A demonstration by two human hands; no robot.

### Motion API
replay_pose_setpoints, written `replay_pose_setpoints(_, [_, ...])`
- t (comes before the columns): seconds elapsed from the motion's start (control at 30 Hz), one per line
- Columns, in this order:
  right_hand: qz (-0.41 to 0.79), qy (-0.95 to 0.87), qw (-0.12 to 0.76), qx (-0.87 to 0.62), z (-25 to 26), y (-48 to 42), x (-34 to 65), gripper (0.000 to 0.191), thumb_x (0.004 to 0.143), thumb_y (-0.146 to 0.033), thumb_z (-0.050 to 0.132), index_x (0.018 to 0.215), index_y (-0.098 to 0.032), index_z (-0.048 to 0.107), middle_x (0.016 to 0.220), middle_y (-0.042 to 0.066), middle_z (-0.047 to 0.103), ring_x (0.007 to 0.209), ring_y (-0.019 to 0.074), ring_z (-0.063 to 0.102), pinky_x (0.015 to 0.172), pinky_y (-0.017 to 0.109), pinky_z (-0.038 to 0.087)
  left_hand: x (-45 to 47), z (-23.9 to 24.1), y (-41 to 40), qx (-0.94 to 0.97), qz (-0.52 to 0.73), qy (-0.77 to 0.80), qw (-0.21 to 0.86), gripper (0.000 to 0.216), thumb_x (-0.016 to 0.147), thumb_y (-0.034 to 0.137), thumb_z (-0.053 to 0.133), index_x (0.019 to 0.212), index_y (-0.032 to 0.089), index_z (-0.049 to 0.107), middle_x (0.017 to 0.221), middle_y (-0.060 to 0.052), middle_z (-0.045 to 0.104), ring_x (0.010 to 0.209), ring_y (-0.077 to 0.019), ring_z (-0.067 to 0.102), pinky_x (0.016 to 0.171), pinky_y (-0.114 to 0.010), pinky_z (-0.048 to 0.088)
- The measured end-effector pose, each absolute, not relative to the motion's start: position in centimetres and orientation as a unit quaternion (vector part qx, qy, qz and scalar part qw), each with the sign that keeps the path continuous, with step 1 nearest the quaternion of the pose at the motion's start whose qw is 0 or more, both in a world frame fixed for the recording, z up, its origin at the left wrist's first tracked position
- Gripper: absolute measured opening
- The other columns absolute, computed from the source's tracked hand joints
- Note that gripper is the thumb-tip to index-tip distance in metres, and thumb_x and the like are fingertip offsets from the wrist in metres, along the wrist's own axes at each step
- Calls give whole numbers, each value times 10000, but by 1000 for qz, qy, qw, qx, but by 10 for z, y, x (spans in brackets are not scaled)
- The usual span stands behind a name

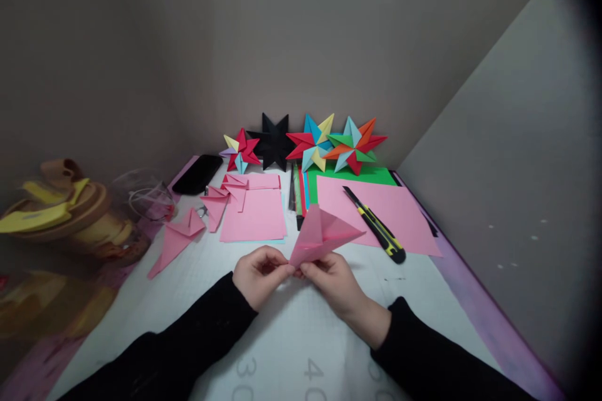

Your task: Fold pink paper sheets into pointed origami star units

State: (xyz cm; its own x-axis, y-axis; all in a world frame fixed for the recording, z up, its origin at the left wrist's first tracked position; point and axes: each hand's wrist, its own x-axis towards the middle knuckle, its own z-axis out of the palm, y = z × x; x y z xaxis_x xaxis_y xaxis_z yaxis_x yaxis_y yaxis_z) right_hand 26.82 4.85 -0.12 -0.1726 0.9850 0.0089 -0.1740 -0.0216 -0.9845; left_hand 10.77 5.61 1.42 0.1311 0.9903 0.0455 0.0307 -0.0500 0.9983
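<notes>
A pink folded paper (pixel 322 232) stands raised above the mat, its narrow tip pointing down toward me and its wide flaps spreading away. My left hand (pixel 263 276) pinches the lower left of that tip between thumb and fingers. At the lower right side of the same tip, the thumb and fingers of my right hand (pixel 336 282) are closed on it. Some fingertips are hidden behind the paper. Left of my hands lie several pink folded pieces, the nearest being a pink folded unit (pixel 181 235). Beyond them is a stack of pink square sheets (pixel 254 216).
A black and yellow utility knife (pixel 376 225) rests on large pink sheets (pixel 409 210) at right. Several folded paper stars (pixel 275 141) lean on the back wall. A black phone (pixel 197 174) lies back left, near glasses (pixel 150 197) and a blurred jar (pixel 89 219). The white mat (pixel 282 338) bears printed numbers.
</notes>
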Motion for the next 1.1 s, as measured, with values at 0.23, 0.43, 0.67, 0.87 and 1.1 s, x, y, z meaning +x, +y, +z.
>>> replay_pose_setpoints(0.23, [603, -467, 475, -440, -3, 49, 267, 256, 712, -386, 675, 679, -137, 629, 556, 11, 610, 504, 117, 539, 478, 226, 415, 107, -1, 62, 495, 418, 449, 615, 380, 575, 374, 776, 757, 149, 530, 548, 15, 634, 492, -108, 586, 514, -217, 448])
replay_pose_setpoints(0.43, [619, -446, 452, -464, -5, 48, 267, 258, 703, -379, 665, 682, -131, 600, 480, -31, 536, 400, 67, 435, 393, 179, 308, 107, 12, 60, 534, 394, 448, 599, 316, 611, 408, 736, 642, 132, 587, 526, 6, 605, 461, -88, 525, 473, -207, 414])
replay_pose_setpoints(0.67, [633, -451, 430, -459, -4, 49, 267, 271, 707, -386, 656, 683, -126, 586, 470, -31, 526, 385, 62, 423, 379, 176, 294, 107, 12, 62, 529, 358, 457, 619, 341, 685, 461, 663, 664, 144, 538, 500, 24, 564, 389, -64, 440, 366, -172, 359])
replay_pose_setpoints(0.87, [625, -475, 419, -457, -1, 49, 265, 223, 718, -328, 633, 636, -128, 579, 455, -44, 478, 390, 56, 374, 380, 181, 260, 106, 13, 61, 522, 351, 459, 627, 333, 695, 451, 642, 645, 159, 493, 458, 49, 520, 323, -48, 369, 326, -166, 286])
replay_pose_setpoints(1.1, [617, -485, 413, -462, 4, 48, 264, 200, 697, -312, 625, 634, -133, 562, 455, -53, 442, 404, 56, 341, 387, 185, 240, 106, 10, 63, 533, 393, 464, 588, 250, 731, 352, 603, 620, 155, 494, 443, 72, 446, 389, -52, 365, 405, -177, 281])
